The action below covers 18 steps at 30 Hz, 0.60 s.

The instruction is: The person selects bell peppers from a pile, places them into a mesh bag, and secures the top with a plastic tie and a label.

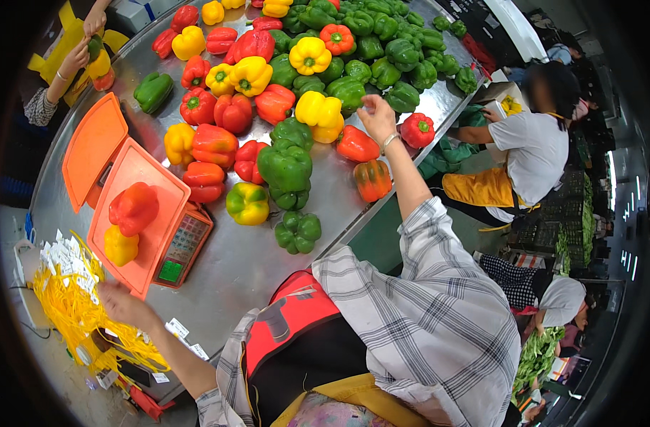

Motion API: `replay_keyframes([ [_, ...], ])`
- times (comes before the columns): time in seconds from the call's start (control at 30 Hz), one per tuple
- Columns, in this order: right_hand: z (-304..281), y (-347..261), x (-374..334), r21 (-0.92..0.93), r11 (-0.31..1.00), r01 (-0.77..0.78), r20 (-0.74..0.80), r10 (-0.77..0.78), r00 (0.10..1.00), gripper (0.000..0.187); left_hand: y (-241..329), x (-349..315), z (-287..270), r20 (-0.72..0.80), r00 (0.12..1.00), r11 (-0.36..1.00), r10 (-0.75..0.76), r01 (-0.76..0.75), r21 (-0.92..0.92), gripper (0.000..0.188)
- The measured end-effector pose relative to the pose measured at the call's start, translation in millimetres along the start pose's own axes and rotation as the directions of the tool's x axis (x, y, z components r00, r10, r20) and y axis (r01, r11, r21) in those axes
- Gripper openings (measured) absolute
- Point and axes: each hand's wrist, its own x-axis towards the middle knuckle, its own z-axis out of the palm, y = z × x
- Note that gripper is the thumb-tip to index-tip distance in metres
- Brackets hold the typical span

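Note:
My right hand (pixel 378 122) is over the pile on the steel table, fingers loosely curved and apart, holding nothing. It is close to a green bell pepper (pixel 348 94), a yellow bell pepper (pixel 321 114) and a red bell pepper (pixel 358 144). Down at the left, my left hand (pixel 124 304) has its fingers loosely stretched out beside the scale's orange tray (pixel 141 186) and shows nothing in its grip; it is slightly blurred. On that tray rest a red pepper (pixel 134 208) and a yellow pepper (pixel 121 246). The scale (pixel 183 245) has a green-lit display.
Yellow straps with white tags (pixel 69 299) hang at the left table edge. A second scale's orange tray (pixel 93 149) stands behind mine. Across the table, another person's hands (pixel 79 50) hold peppers. On the right, a co-worker in white (pixel 531 142) works beside a box.

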Motion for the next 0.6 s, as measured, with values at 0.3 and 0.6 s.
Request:
replay_keyframes([
  [0.3,33,-76,10,-0.051,0.820,0.570,-0.084,-0.573,0.816,0.044,106,-153,197,0.794,0.540,0.948,0.280,-0.288,-0.138,0.082],
  [0.6,-29,-75,-16,0.371,0.840,0.396,0.251,-0.502,0.828,0.022,135,-216,224,0.861,0.353,0.827,0.368,-0.547,-0.129,0.079],
])
